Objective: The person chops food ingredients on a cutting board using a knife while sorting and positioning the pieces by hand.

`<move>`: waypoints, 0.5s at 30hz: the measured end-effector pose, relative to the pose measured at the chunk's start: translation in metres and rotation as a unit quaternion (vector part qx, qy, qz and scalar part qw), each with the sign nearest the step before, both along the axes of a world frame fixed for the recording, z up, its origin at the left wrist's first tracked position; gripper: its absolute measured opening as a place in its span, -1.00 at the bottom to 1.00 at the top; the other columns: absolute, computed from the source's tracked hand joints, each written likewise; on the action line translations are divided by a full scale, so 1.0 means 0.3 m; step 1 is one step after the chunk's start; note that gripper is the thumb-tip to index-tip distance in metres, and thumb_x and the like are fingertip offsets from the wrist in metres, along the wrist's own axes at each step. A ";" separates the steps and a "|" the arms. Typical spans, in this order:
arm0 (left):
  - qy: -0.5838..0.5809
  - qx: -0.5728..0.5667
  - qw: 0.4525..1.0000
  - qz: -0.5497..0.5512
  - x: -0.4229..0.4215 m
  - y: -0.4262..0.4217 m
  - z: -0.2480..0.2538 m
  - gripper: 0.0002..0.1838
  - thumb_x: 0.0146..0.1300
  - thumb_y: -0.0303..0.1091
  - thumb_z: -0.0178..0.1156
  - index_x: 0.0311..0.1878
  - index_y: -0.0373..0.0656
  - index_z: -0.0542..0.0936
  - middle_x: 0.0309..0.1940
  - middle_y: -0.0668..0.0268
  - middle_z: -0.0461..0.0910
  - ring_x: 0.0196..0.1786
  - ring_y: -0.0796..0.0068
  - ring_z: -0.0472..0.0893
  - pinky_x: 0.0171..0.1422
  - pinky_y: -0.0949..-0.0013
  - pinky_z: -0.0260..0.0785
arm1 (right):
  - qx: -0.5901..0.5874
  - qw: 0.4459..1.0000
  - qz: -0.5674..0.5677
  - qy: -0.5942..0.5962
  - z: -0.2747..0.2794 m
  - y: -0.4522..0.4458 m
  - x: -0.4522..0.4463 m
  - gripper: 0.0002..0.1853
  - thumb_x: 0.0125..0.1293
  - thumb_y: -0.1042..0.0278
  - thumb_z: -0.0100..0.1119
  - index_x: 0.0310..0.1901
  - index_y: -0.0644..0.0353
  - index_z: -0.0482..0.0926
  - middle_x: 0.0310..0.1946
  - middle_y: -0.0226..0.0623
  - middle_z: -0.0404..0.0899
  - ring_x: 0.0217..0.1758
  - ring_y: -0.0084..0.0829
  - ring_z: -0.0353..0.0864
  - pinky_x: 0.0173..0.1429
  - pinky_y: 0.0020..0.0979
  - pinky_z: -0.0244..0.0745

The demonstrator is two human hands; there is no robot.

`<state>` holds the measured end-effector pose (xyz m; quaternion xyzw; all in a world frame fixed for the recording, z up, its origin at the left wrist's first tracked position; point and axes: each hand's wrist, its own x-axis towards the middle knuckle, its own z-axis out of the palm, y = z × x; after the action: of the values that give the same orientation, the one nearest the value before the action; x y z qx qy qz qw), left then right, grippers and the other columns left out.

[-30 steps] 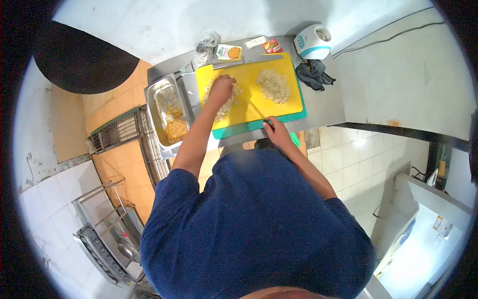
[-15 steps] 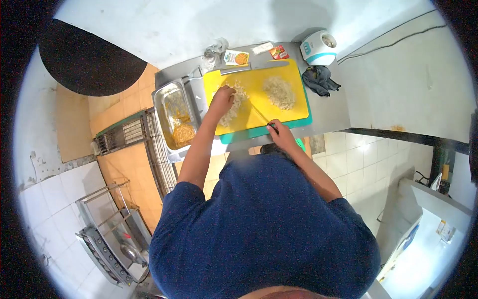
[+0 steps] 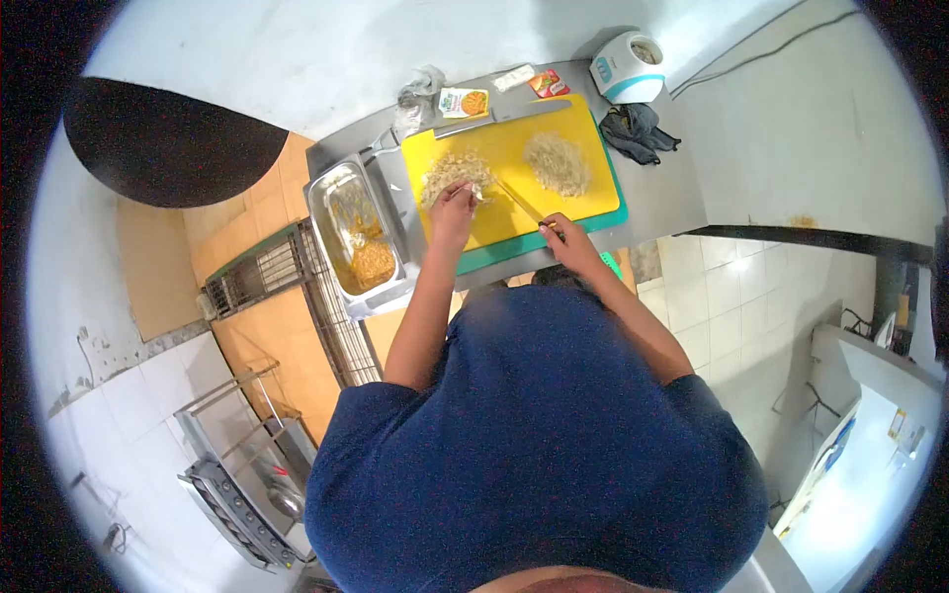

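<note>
My right hand (image 3: 563, 242) is closed round the dark handle of a knife (image 3: 522, 206), its thin blade slanting up and left over the yellow cutting board (image 3: 514, 222). My left hand (image 3: 454, 212) is closed at the near edge of a left heap of pale chopped food (image 3: 450, 173), fingertips pinched on a small whitish piece (image 3: 475, 191). A second heap of pale shreds (image 3: 558, 165) lies on the board's right half. Across the board's far edge rests a larger knife (image 3: 504, 116). Under the yellow board a green board (image 3: 583, 230) sticks out.
Left of the boards stands a steel tray (image 3: 394, 237) with orange-brown food (image 3: 372, 265). Behind are a plastic bag (image 3: 420, 94), a yellow-white packet (image 3: 464, 102), a red packet (image 3: 550, 83) and a white-teal appliance (image 3: 628, 71). A black bag (image 3: 639, 133) lies at right.
My left hand has drawn back toward me from over the left heap, uncovering more of it, and now pinches a whitish piece. My right hand keeps hold of the knife. The camera view has shifted slightly.
</note>
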<state>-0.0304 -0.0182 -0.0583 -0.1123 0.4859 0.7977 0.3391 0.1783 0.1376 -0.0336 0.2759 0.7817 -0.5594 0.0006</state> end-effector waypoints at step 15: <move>0.469 -0.295 0.825 -0.107 0.067 0.018 0.076 -0.80 0.32 -0.38 0.22 -0.07 -0.29 0.61 -0.26 0.14 0.64 -0.19 0.27 0.63 -0.07 0.27 0.48 | 0.057 0.998 -0.017 0.035 -0.021 0.011 0.038 -0.65 0.45 0.08 0.15 -0.04 0.25 0.51 -0.38 0.00 0.65 -0.33 -0.08 0.66 -0.23 -0.15 0.50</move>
<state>-0.0104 -0.0130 -0.0354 0.2333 0.8076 0.5315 0.1040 0.1897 0.1408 -0.0399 0.2689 0.8072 -0.5228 -0.0522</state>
